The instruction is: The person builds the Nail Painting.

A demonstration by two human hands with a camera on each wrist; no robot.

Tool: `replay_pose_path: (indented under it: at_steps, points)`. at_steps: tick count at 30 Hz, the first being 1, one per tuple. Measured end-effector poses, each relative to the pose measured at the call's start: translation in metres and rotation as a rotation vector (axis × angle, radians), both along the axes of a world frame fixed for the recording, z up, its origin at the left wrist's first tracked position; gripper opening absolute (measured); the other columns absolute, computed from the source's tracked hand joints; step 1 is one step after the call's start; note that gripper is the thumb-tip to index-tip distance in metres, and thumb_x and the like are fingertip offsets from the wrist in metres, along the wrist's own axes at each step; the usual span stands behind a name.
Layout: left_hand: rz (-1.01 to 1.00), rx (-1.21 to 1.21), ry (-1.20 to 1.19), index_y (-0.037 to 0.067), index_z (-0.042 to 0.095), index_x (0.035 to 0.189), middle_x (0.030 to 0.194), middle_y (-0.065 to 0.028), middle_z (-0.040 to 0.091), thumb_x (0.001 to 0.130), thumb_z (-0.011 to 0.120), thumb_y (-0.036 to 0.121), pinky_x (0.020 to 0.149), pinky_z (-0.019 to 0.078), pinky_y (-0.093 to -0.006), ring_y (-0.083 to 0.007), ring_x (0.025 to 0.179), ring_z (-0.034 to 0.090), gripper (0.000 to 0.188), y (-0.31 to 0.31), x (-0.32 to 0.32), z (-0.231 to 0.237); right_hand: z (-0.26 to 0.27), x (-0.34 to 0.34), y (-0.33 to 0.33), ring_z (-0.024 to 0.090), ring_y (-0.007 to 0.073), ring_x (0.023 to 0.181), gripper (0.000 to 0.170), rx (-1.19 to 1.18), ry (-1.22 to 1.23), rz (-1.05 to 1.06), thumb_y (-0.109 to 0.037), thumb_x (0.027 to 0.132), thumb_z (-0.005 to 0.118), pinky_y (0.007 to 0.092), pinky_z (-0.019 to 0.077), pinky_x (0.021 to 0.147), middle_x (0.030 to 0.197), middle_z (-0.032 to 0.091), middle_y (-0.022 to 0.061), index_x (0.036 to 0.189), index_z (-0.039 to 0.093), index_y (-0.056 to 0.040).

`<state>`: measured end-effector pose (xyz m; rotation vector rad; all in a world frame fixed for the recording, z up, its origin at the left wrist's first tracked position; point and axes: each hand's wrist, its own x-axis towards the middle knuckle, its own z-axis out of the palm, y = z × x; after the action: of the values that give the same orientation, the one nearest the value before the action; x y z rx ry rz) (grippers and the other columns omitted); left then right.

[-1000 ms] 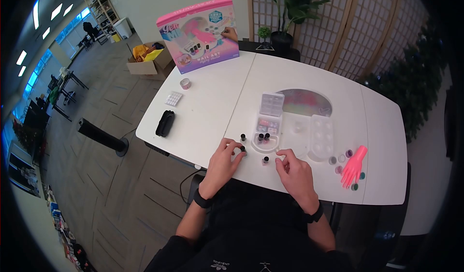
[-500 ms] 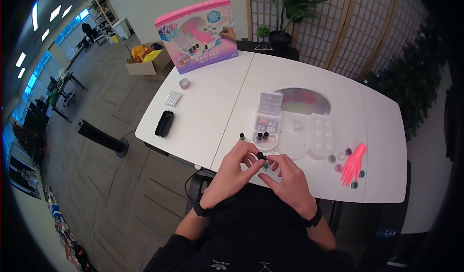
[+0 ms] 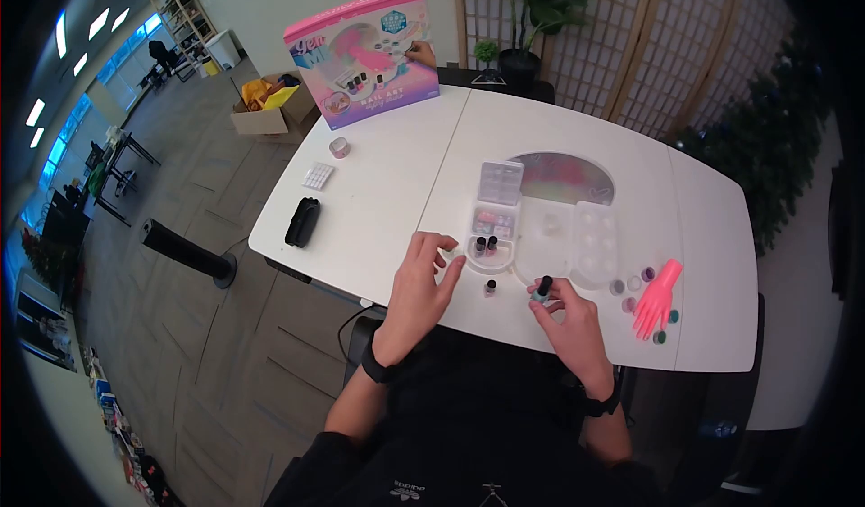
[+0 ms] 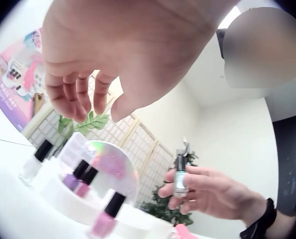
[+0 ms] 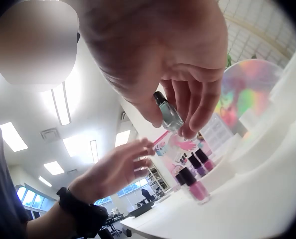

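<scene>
My right hand [image 3: 577, 327] pinches a teal nail polish bottle [image 3: 541, 292] with a black cap, held upright above the table. The right wrist view shows that bottle [image 5: 169, 112] between thumb and fingertips. Fingers loosely bent, my left hand [image 3: 418, 282] hovers left of the white tray with nothing in its grasp. Near it stands a clear nail polish bottle [image 4: 36, 163], mostly hidden by the hand in the head view. A pink nail polish bottle [image 3: 490, 288] stands on the table between the hands. Purple and magenta bottles [image 4: 78, 174] stand in the tray's front compartment.
The white tray [image 3: 546, 267] has a half-round shiny panel [image 3: 566, 179] behind it. A pink model hand [image 3: 660, 300] lies at right among several small pots. A nail art box [image 3: 365, 61] stands at the back left; a black case [image 3: 303, 222] lies at left.
My left hand lifted the teal bottle from the table and passed it to my right hand, which has carried it rightward. The left hand has drawn back left, leaving the pink bottle uncovered.
</scene>
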<state>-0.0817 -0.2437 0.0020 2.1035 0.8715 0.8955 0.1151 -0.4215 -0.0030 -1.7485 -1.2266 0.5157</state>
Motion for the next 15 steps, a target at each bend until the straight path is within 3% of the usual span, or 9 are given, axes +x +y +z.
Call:
replay_pose_path:
  at_steps: [5, 8, 15]
  points:
    - [0.021, 0.079, 0.159, 0.005, 0.066, 0.132, 0.121, -0.0149, 0.066, 0.104, 0.076, 0.015, 0.082, 0.06, -0.0464, -0.0326, 0.095, 0.072, 0.031, 0.023, -0.003, -0.027, -0.013, 0.034, -0.024, 0.079, 0.0362, 0.095, 0.039, -0.113, 0.035, -0.067, -0.013, 0.106, 0.072, 0.0414, 0.0602, 0.085, 0.129, 0.081, 0.0181, 0.139, 0.055, -0.0011]
    - [-0.025, 0.072, 0.198, 0.006, 0.067, 0.131, 0.122, -0.0161, 0.067, 0.104, 0.076, 0.014, 0.083, 0.0602, -0.0467, -0.0351, 0.098, 0.073, 0.029, 0.031, 0.001, -0.033, -0.013, 0.047, -0.034, 0.077, 0.0355, 0.091, 0.04, -0.213, 0.017, -0.128, -0.013, 0.107, 0.071, 0.042, 0.0596, 0.085, 0.13, 0.08, 0.018, 0.14, 0.052, -0.002]
    - [-0.04, 0.11, 0.187, 0.005, 0.069, 0.121, 0.112, -0.0147, 0.071, 0.102, 0.075, 0.009, 0.082, 0.0596, -0.048, -0.0359, 0.093, 0.073, 0.021, 0.042, 0.007, -0.037, -0.022, 0.066, -0.051, 0.073, 0.0337, 0.091, 0.035, -0.239, -0.116, -0.16, -0.009, 0.102, 0.075, 0.0427, 0.0587, 0.082, 0.118, 0.076, 0.0195, 0.134, 0.065, 0.0024]
